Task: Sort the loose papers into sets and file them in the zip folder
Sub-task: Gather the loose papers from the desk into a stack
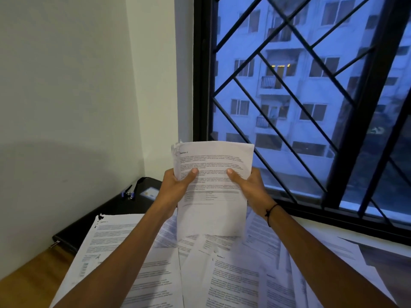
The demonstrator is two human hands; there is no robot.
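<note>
Both hands hold one printed sheaf of papers (212, 187) upright above the bench (29, 274), in front of the barred window (311, 96). The left hand (175, 190) has its grip closed on the sheaf's left edge, thumb laid across the printed face and fingers hidden behind. The right hand (249, 187) grips the right edge the same way, thumb on the front; a dark cord bracelet (270, 212) circles that wrist. The sheaf's top left corner is ragged and torn. Its lower edge hangs just over the loose papers (200, 274), which lie spread and overlapping across most of the bench, from the near edge back toward the window sill. A black zip folder (100, 212) lies closed at the far left corner of the bench, against the wall, partly under the left side of the spread sheets. On the folder's far end rests a small blue and black clip-like object (128, 193), too small to name, beside a pale label on the cover. Bare wood of the bench shows at the near left corner.
</note>
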